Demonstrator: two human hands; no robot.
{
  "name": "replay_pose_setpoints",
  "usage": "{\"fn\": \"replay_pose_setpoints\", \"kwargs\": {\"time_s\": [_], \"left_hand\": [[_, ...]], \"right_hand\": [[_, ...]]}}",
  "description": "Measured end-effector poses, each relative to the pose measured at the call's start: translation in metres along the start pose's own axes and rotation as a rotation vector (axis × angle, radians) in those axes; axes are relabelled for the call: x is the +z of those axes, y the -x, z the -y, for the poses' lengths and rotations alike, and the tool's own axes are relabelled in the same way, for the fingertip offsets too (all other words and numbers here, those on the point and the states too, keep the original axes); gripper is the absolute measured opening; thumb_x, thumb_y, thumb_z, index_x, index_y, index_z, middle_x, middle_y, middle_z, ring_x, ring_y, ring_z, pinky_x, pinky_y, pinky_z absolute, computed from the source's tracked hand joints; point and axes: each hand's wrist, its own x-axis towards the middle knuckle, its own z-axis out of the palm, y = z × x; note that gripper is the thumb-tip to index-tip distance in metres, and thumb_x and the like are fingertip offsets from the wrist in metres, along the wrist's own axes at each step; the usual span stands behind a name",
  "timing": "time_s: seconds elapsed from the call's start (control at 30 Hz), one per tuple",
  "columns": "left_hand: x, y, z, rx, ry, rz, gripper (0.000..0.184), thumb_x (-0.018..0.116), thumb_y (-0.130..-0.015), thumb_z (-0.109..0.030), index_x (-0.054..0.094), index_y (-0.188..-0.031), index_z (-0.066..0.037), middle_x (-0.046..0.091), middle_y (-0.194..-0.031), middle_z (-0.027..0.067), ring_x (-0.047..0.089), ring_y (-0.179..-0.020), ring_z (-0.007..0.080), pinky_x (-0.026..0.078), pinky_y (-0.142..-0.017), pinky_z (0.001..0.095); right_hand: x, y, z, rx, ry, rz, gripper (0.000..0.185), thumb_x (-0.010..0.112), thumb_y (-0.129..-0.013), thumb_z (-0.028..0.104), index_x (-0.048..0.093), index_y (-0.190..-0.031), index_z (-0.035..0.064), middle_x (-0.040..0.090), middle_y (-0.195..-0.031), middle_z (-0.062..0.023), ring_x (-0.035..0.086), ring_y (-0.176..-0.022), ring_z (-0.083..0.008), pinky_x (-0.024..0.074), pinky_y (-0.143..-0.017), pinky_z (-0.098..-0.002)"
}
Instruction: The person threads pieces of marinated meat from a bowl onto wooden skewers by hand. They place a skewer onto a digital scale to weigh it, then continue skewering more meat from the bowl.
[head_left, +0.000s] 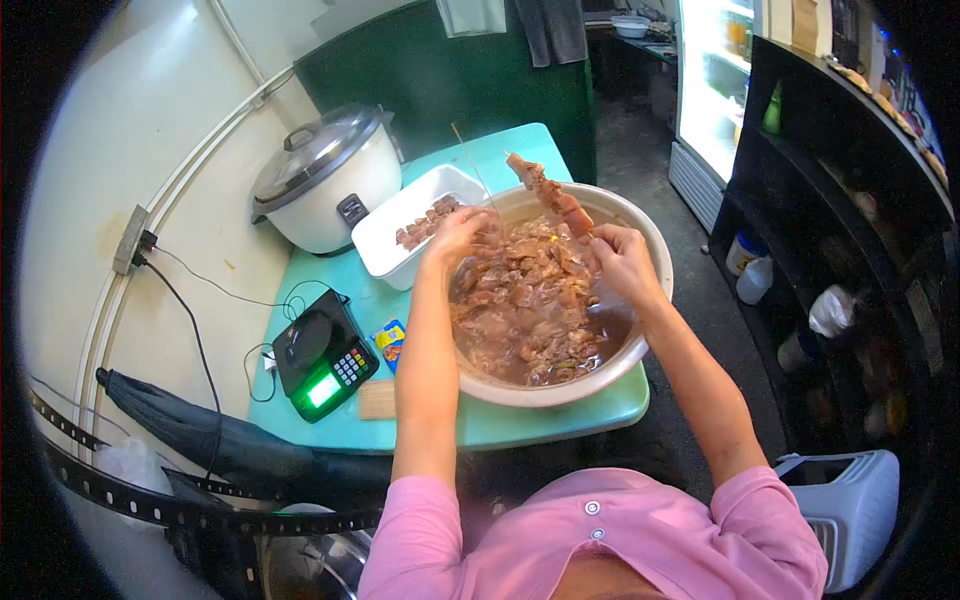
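My right hand (625,262) is closed on the lower end of a meat skewer (548,192), which tilts up and to the left with several pieces threaded on it. Over the left side of the basin, my left hand (466,234) has its fingers drawn together, slightly blurred. A thin bamboo stick (468,152) rises from those fingers. Below both hands, the big round basin (658,250) holds sliced raw meat (530,290) in brownish liquid. Beside my left hand stands a white tray (378,238) with a row of meat pieces (425,222) in it.
A rice cooker (330,185) and a black digital scale (325,350) with a lit green display stand on the turquoise table (480,430). Near the scale lie a small yellow-blue packet (389,338) and a wooden piece (377,400). Dark shelves (830,220) and a grey plastic stool (850,510) are at right.
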Motion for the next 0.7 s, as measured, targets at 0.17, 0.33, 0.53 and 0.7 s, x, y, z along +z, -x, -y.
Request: {"fn": "replay_pose_setpoints", "kwargs": {"time_s": [0.17,0.33,0.53,0.7], "left_hand": [[0.004,0.002,0.006,0.158,-0.375,-0.073,0.025,0.058,-0.081,-0.007,0.058,-0.105,0.0,0.065,-0.087,0.0108,0.063,-0.07,0.0175,0.052,-0.06,0.0308],[0.017,0.001,0.001,0.169,-0.925,-0.216,0.025,0.065,-0.074,-0.017,0.065,-0.092,0.001,0.067,-0.079,0.0146,0.066,-0.072,0.0187,0.051,-0.067,0.0306],[0.047,-0.028,0.013,0.345,-1.151,0.066,0.024,0.069,-0.07,-0.023,0.069,-0.088,-0.006,0.067,-0.08,0.0148,0.065,-0.076,0.0261,0.051,-0.071,0.0353],[0.027,-0.018,-0.009,0.102,-1.418,0.121,0.023,0.069,-0.07,-0.024,0.069,-0.084,-0.005,0.065,-0.083,0.0185,0.064,-0.08,0.0292,0.05,-0.072,0.0388]], "right_hand": [[-0.012,0.0,0.017,0.039,-0.08,-0.013,0.018,0.05,-0.086,0.006,0.064,-0.088,-0.0057,0.056,-0.06,-0.0043,0.051,-0.051,-0.0097,0.0401,-0.047,-0.0257],[-0.021,-0.013,0.001,0.007,0.009,0.019,0.018,0.05,-0.087,0.006,0.063,-0.087,-0.0051,0.057,-0.061,-0.0046,0.051,-0.051,-0.0097,0.0404,-0.047,-0.0261],[-0.018,-0.012,0.004,0.152,-0.139,0.041,0.017,0.049,-0.088,0.005,0.063,-0.088,-0.0038,0.055,-0.063,-0.0023,0.051,-0.053,-0.0078,0.0388,-0.048,-0.0222],[-0.022,-0.012,-0.003,0.13,-0.108,0.042,0.017,0.048,-0.088,0.004,0.063,-0.088,-0.004,0.055,-0.064,-0.0019,0.05,-0.053,-0.0076,0.0381,-0.047,-0.0219]]}}
